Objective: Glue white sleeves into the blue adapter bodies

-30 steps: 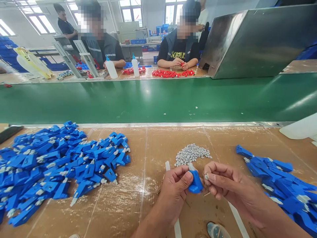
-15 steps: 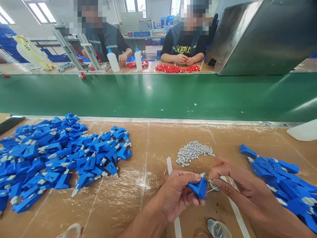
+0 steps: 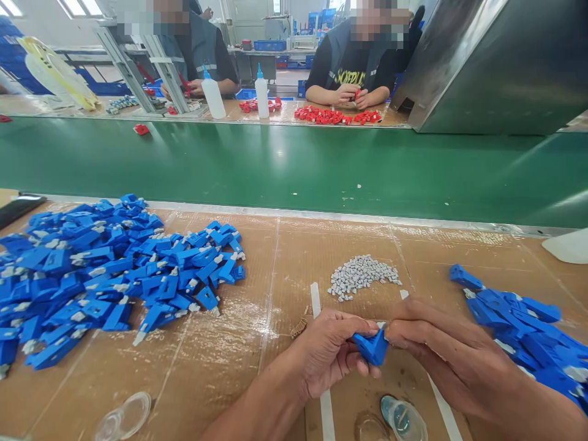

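Note:
My left hand (image 3: 328,349) pinches a small blue plastic part (image 3: 373,348) between thumb and fingers, just below the middle of the view. A bit of white shows at the part's upper edge. My right hand (image 3: 427,334) is closed, its fingertips pressed together against the part's right side. Whatever lies between those fingertips is hidden. Beyond both hands is a small heap of grey pellet-like pieces (image 3: 364,277). Below them a clear plastic cup (image 3: 411,422) contains something bluish and a thin stick.
A large pile of blue parts (image 3: 105,263) with whitish ends covers the left; another pile (image 3: 519,324) lies right. Clear lids (image 3: 135,411) sit at the lower left. Across the green belt (image 3: 257,165), two people handle red parts (image 3: 321,115) beside white bottles (image 3: 214,98) and a metal housing (image 3: 487,79).
My right hand has closed in on the blue part from the right; the thin stick seen by its fingers no longer shows there. The view has tilted down slightly.

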A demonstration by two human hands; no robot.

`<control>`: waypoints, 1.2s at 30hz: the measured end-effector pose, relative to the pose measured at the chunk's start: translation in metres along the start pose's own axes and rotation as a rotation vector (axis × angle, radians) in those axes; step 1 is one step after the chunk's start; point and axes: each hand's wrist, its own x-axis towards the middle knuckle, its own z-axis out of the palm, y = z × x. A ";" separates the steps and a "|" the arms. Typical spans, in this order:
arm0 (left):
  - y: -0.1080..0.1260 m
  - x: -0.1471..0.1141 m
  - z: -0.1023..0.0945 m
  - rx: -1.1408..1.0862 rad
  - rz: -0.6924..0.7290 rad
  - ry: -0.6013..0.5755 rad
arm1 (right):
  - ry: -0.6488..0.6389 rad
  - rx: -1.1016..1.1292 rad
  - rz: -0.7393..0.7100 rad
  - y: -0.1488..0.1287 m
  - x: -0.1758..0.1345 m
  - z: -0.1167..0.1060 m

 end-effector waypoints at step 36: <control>-0.022 -0.049 0.054 0.276 0.470 0.077 | 0.374 1.129 0.654 -0.060 -0.022 0.042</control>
